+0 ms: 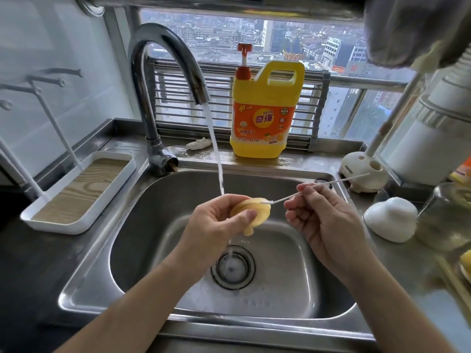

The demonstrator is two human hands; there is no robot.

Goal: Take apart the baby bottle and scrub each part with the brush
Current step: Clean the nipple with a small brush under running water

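My left hand (216,220) grips a yellowish silicone bottle nipple (257,212) over the steel sink (178,200), its tip pointing down, right under the running water. My right hand (321,217) pinches a thin white straw brush (331,186) by the middle of its stem. The brush's small bristled tip touches the top edge of the nipple. A clear glass bottle body (448,220) stands on the counter at the right edge. A white dome-shaped cap (391,219) sits beside it.
The faucet (163,80) runs a stream of water (216,159) into the drain (233,267). A yellow detergent jug (263,110) stands behind the sink. A white brush holder (364,174) is at the right rear, a white tray (84,192) at the left.
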